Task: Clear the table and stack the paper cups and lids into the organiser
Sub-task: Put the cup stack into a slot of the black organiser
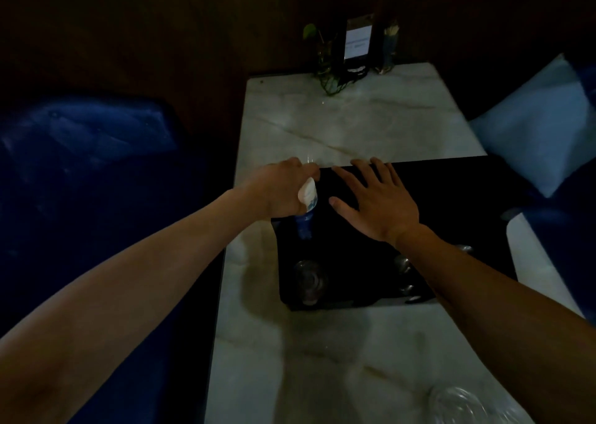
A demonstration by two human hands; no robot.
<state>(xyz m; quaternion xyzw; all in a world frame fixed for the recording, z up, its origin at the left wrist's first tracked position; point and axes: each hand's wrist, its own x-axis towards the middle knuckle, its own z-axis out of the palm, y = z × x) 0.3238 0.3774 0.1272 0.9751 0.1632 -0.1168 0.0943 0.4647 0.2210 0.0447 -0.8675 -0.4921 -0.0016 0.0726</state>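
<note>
A black organiser stands on the white marble table. My left hand is shut on a white and blue paper cup, holding it tilted over the organiser's left edge, above a blue cup in a left slot. My right hand rests flat with fingers spread on the organiser's top. Clear lids sit in a front slot, and more shiny lids show beside my right forearm. The scene is dim.
A plant, a dark menu stand and a small holder stand at the table's far end. Clear plastic lids lie at the near right corner. Blue seats flank the table, with a pale cushion on the right.
</note>
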